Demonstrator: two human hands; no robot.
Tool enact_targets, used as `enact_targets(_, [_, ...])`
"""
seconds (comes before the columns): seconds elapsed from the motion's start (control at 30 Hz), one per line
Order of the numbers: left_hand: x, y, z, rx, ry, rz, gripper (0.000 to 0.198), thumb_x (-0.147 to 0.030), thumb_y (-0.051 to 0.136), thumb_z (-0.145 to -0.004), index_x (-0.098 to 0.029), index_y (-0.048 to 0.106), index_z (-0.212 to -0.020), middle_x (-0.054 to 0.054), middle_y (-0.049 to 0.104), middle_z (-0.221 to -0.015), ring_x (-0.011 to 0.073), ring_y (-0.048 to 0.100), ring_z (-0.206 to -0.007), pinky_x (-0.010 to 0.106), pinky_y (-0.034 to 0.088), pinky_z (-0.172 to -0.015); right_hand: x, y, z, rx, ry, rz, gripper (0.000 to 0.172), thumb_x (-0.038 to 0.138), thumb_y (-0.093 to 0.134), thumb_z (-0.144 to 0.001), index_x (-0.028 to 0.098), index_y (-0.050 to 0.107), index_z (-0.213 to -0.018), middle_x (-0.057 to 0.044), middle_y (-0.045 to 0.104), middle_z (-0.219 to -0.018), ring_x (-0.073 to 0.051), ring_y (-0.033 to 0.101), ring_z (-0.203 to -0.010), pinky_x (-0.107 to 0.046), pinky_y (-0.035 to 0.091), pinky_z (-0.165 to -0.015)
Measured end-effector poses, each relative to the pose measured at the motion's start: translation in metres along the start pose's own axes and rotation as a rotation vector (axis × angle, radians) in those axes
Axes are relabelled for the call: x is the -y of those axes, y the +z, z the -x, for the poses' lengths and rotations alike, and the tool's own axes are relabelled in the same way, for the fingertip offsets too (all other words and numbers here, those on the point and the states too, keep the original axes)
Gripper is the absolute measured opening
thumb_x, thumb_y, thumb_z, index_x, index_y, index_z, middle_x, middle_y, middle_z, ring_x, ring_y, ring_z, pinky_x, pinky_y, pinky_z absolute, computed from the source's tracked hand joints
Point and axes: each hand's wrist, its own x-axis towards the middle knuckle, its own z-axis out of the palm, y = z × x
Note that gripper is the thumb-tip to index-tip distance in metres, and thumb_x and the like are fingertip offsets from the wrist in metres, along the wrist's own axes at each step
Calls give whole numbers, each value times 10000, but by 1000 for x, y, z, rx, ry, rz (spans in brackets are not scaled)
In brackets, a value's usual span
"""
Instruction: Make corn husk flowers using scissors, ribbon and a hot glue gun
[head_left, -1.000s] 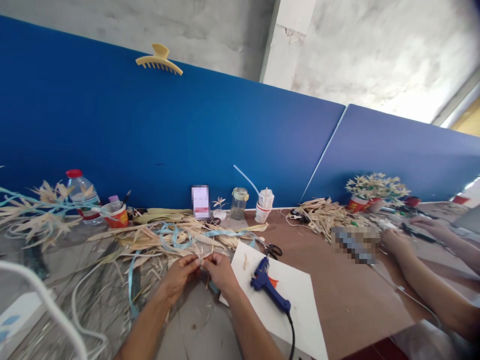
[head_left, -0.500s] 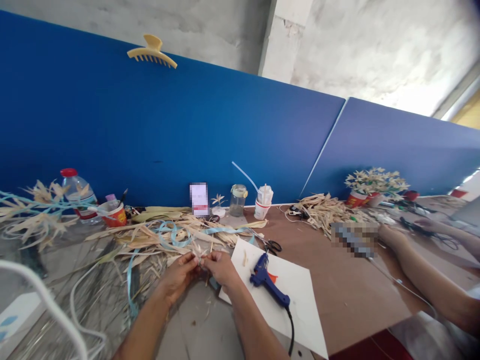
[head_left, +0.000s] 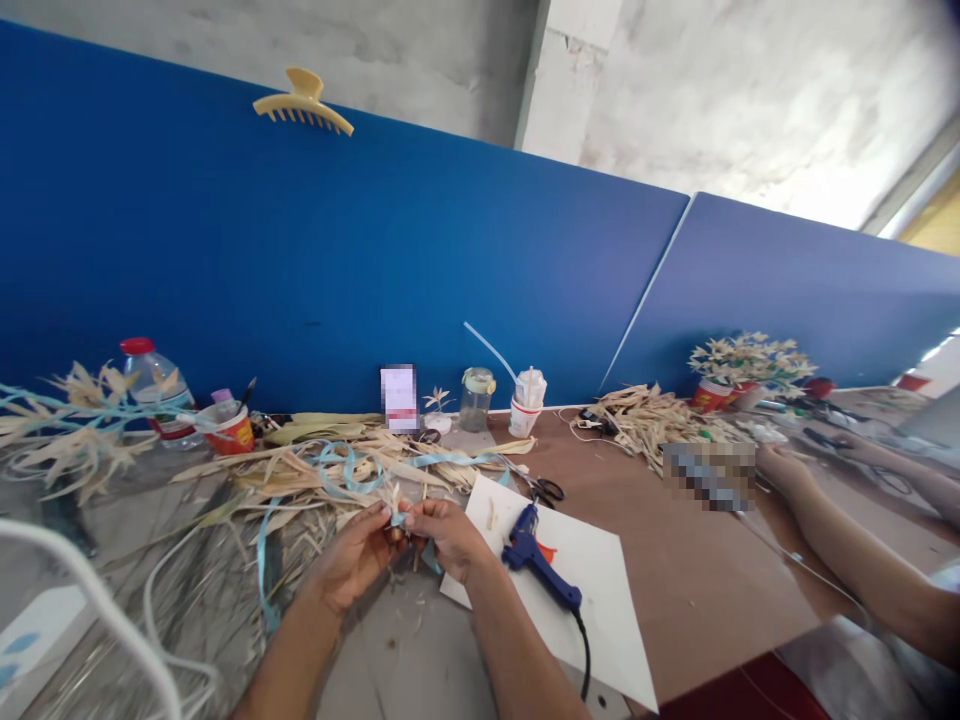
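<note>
My left hand (head_left: 358, 556) is closed in a pinch around the base of a small dried-husk flower (head_left: 395, 497), whose pale petals point up. Light blue tape (head_left: 398, 519) shows at the flower's base, and my right hand (head_left: 448, 535) pinches it from the other side. The fingertips of both hands nearly meet and partly hide the flower's stem. Just right of my right hand, a blue glue gun (head_left: 540, 560) lies on a white board (head_left: 607, 620).
Dried husk strips (head_left: 292, 465) and curled blue ribbon (head_left: 349, 470) cover the table behind my hands. Scissors (head_left: 547, 491) lie beyond the board. A glass jar (head_left: 476, 400) and paper cup (head_left: 526, 415) stand by the blue partition (head_left: 420, 260). At right, a co-worker's arm (head_left: 847, 550) reaches in.
My fingers have shifted and turned slightly around the flower, and more of the blue tape now shows at its base. The co-worker's far hand has moved slightly.
</note>
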Motion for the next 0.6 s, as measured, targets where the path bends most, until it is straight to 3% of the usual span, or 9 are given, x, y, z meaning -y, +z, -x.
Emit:
enact_targets(0.33, [-3, -4, 0, -4, 31, 8, 136, -91, 725, -715, -128, 674, -835, 11, 670, -732, 93, 601, -558, 220, 528, -536, 4, -11, -2, -62, -116, 13, 339, 370, 843, -492, 152, 590, -554, 67, 478, -459, -57, 369, -435, -224, 260, -487])
enact_targets(0.47, [-6, -2, 0, -22, 36, 0, 181, -91, 762, -670, -129, 670, -821, -5, 656, -708, 81, 578, -524, 197, 489, -467, 7, -16, 0, -48, -132, 129, 314, 359, 823, -525, 153, 593, -581, 66, 482, -478, -56, 376, -436, -219, 258, -477])
enact_targets(0.6, [-8, 0, 0, -36, 64, -22, 158, -85, 764, -661, -142, 650, -756, -20, 627, -638, 82, 571, -503, 173, 448, -421, 15, -17, 4, -118, -166, 256, 227, 294, 764, -594, 150, 646, -724, 56, 515, -542, -62, 397, -460, -213, 297, -487])
